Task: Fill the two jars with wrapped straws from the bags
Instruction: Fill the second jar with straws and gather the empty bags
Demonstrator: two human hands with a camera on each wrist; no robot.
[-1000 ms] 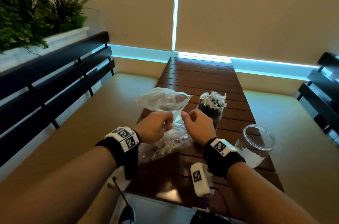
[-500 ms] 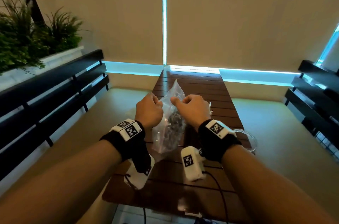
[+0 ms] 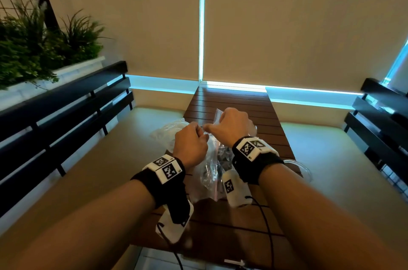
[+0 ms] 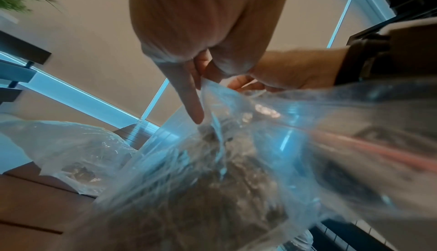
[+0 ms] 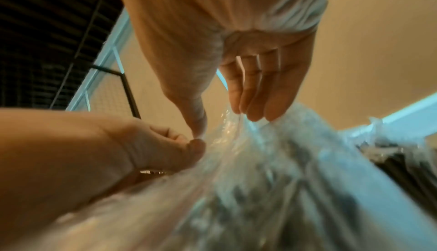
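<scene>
A clear plastic bag (image 3: 210,168) of dark wrapped straws hangs upright over the wooden table (image 3: 234,104), held up between both hands. My left hand (image 3: 202,136) pinches the near side of the bag's top edge. My right hand (image 3: 213,128) pinches the far side just beyond it. In the left wrist view, thumb and fingers pinch the bag's film (image 4: 208,94). In the right wrist view, the fingertips (image 5: 250,113) pinch the bag (image 5: 236,189). A jar of straws (image 5: 402,159) stands behind. An empty glass jar (image 3: 301,167) peeks out behind my right wrist.
A second crumpled clear bag (image 3: 167,132) lies on the table's left side, also seen in the left wrist view (image 4: 71,152). Black slatted benches (image 3: 66,110) with pale cushions flank the table. Plants (image 3: 39,48) stand at far left. Closed blinds (image 3: 287,26) cover the window ahead.
The bag went from lying on the table to hanging upright in both hands. My right hand has since moved up and away, my left hand nearer, spreading the top edge.
</scene>
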